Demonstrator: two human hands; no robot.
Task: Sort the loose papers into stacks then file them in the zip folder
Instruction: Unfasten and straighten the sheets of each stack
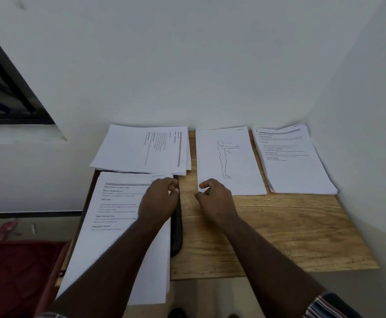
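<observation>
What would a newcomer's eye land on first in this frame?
Probably the two bare hands at the centre: the left hand rests on the near-left paper stack that covers a black zip folder, while the right hand hovers loosely curled over the wooden table. Next comes the sheet with a standing figure outline, lying between two printed stacks by the white wall.

Four paper stacks (295,157), one zip folder (176,226), two hands (217,200).

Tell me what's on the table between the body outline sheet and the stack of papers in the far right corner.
Nothing. In the head view, only a narrow strip of bare wooden table separates the outline sheet from the right stack.
</observation>
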